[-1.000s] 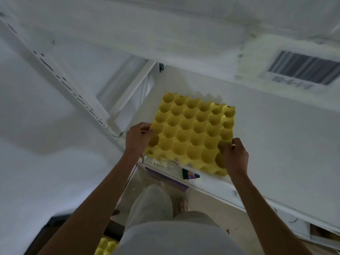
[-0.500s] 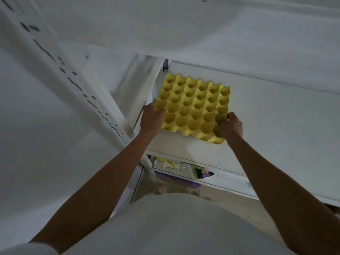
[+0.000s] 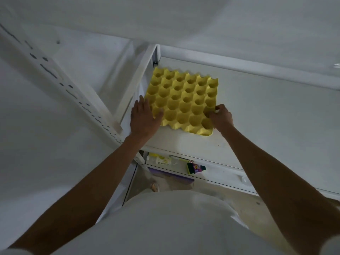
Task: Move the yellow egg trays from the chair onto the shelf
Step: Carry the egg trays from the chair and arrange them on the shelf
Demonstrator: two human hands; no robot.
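Already on the white shelf (image 3: 257, 111), the yellow egg tray (image 3: 182, 100) lies flat, cups up, tucked into the back-left corner beside the upright post (image 3: 136, 85), likely to leave room alongside. Left hand (image 3: 143, 116) rests open, palm flat on its left edge, steadying; right hand (image 3: 220, 116) pinches the near-right corner. Nearly square, so no clear long axis; edges run parallel to the shelf's.

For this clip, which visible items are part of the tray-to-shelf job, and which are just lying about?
Part of the job:
yellow egg tray, lying on the shelf
shelf
left hand and right hand, both at the tray's near edge

Just lying about:
sponge pack on a lower shelf
yellow-labelled packet beside it
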